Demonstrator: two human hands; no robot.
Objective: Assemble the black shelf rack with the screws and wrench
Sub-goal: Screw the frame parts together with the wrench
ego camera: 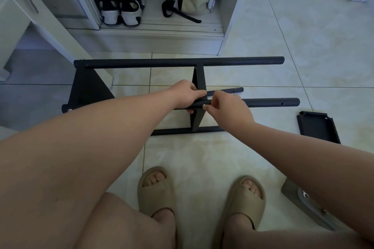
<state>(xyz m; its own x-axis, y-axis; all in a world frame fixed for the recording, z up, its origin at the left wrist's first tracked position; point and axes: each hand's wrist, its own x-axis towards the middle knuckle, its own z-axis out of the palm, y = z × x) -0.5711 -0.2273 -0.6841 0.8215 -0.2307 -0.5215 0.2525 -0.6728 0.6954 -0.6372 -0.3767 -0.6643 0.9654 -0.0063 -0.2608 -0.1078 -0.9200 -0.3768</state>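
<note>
1. Down on the tiled floor (315,50) lies the partly built black shelf rack (87,89), just ahead of the person's tan slippers (155,194).
2. Its rear tube (182,62) runs from the triangular side panel on the left, across the middle bracket (199,79), to a free end on the right.
3. The left hand (186,93) is curled round the front tube (269,103) right where it meets the middle bracket.
4. The right hand (226,105) pinches the same tube with thumb and forefinger, just beside the left hand; whether a screw sits between those fingertips I cannot tell.
5. A thinner rod (232,90) angles out behind the right hand.
6. A loose black end panel (317,127) lies apart to the right, and a grey plate (299,202) nearer the feet.
7. Sneakers (119,4) stand in the open cabinet beyond.
</note>
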